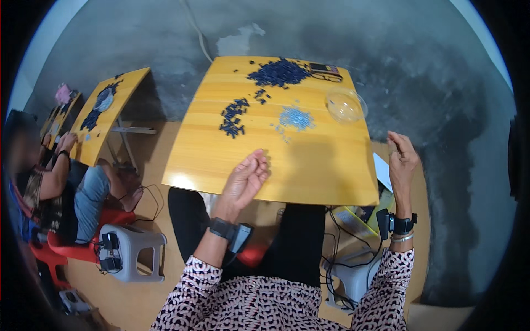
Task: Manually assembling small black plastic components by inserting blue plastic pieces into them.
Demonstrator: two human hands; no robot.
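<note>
My left hand (245,179) is over the near edge of the yellow wooden table (193,154), palm turned up, with its thumb and fingers curled together. Whatever may be between those fingertips is too small to make out. My right hand (403,155) is raised beyond the table's right edge, fingers bent in toward the thumb; its grip is hidden. Ahead of my left hand lie a loose group of small black pieces (234,117) and a little heap of light-blue pieces (296,117). A larger pile of dark-blue pieces (280,72) is farther back.
A clear round bowl (346,105) stands at the table's right side, near eyeglasses (328,77) and a dark flat device (324,68). Leftward, another person (55,171) sits at a second table (118,91). Stools (134,254), cables and a yellow box (356,222) are below.
</note>
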